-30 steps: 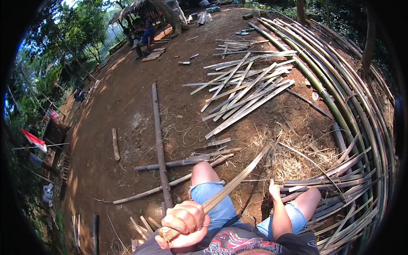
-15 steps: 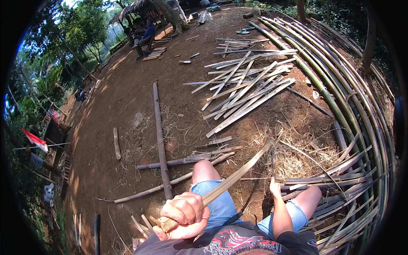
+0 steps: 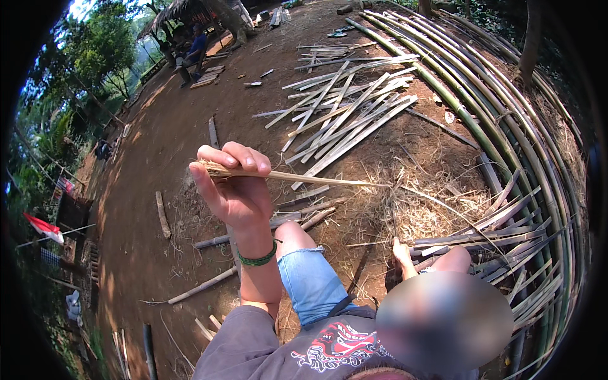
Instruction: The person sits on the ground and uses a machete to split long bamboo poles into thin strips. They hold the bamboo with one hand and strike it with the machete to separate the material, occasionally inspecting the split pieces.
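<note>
Raised in front of my left knee, my left hand (image 3: 237,183) grips the frayed end of a bamboo strip (image 3: 316,179) between thumb and fingers. The strip shows its narrow edge and slants slightly down to the right. Its far end meets the top of a thin dark tool (image 3: 395,215), which looks like a knife seen edge-on. Low beside my right knee, my right hand (image 3: 401,251) is closed on the lower end of that tool, its handle mostly covered. Curly bamboo shavings (image 3: 437,218) lie heaped on the ground just beyond.
Split bamboo slats (image 3: 354,114) lie in a loose pile ahead. Long green bamboo poles (image 3: 462,107) curve along the right, with split pieces (image 3: 494,240) by my right knee. Crossed sticks (image 3: 215,240) rest left of me. A person (image 3: 195,50) sits far off at upper left.
My left hand has risen and moved forward, turning the strip from its broad face to its narrow edge. My right hand stays low by the knee. The whole view has shifted slightly.
</note>
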Demonstrator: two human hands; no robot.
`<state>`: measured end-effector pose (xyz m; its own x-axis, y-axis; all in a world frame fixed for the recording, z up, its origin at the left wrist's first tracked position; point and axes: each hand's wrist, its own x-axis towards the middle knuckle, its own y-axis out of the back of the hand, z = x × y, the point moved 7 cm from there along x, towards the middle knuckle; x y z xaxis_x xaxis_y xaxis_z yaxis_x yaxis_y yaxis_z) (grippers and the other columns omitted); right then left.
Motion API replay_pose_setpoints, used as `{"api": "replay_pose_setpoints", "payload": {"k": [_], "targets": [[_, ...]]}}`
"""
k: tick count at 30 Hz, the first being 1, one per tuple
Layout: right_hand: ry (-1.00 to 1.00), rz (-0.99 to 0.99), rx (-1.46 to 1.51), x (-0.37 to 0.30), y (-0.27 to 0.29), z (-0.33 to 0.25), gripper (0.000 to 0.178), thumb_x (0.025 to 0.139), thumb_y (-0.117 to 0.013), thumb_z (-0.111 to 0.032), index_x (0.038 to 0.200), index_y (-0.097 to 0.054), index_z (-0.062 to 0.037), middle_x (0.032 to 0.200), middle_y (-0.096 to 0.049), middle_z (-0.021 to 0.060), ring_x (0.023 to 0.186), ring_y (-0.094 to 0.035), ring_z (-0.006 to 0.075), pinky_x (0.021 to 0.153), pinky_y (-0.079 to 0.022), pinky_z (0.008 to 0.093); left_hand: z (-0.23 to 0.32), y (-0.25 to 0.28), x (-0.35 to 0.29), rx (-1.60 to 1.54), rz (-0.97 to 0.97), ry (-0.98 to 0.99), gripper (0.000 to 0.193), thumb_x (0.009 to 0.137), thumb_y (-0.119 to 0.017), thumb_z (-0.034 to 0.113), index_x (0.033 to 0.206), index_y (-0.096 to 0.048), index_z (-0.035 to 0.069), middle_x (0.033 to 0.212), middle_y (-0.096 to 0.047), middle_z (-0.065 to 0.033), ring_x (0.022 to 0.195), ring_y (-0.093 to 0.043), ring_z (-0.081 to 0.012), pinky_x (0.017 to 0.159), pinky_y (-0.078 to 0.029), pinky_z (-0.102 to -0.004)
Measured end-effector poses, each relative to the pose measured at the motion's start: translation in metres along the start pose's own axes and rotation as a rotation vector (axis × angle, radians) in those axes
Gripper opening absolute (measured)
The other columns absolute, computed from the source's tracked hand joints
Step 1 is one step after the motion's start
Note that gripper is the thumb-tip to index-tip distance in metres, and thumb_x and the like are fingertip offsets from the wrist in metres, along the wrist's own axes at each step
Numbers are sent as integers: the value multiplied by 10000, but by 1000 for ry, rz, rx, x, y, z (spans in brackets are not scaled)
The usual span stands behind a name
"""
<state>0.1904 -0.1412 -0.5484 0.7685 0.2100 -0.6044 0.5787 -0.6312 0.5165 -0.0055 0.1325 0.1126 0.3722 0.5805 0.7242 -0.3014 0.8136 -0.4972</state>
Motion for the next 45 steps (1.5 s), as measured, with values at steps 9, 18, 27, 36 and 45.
{"api": "replay_pose_setpoints", "payload": {"k": [9, 18, 27, 36, 45], "targets": [[267, 269, 154, -62, 40, -82, 611, 844, -633, -585, 629, -538, -21, 537, -501, 46, 516, -502, 176, 514, -424, 371, -45, -20, 61, -161, -224, 190, 496, 1007, -337, 546, 922, -521, 93, 649, -352, 12, 611, -335, -120, 601, -306, -276], [939, 184, 947, -250, 222, -348, 390, 851, -756, -243, 1121, -626, 7, 579, -493, -69, 471, -407, 18, 445, -322, 207, -95, -156, 58, -117, -523, 261, 543, 1044, -278, 462, 979, -567, 7, 769, -574, -109, 791, -537, -223, 800, -436, -359], [1068, 119, 1245, -290, 291, -386, 235, 922, -673, -213, 982, -595, 1, 543, -433, -25, 434, -395, 68, 418, -330, 248, -100, -182, 47, 282, -449, 144, 597, 1034, -285, 496, 1139, -612, 8, 1074, -658, -125, 1053, -600, -191, 957, -427, -343], [1261, -99, 1579, -346, 362, -392, 220, 992, -538, -346, 904, -554, -145, 535, -298, -64, 452, -348, 67, 477, -356, 256, -242, 25, -148, -109, 125, 1240, 956, 847, -361, 788, 1196, -482, -93, 1110, -600, -254, 1041, -596, -320, 926, -478, -408], [1186, -536, 1813, -348, 370, -388, 272, 989, -528, -383, 929, -601, -128, 527, -265, -97, 443, -296, 35, 478, -305, 215, -222, 117, -48, -714, 951, 582, 836, 799, -432, 806, 965, -558, -3, 1049, -662, -203, 1036, -635, -356, 920, -529, -466]]}}
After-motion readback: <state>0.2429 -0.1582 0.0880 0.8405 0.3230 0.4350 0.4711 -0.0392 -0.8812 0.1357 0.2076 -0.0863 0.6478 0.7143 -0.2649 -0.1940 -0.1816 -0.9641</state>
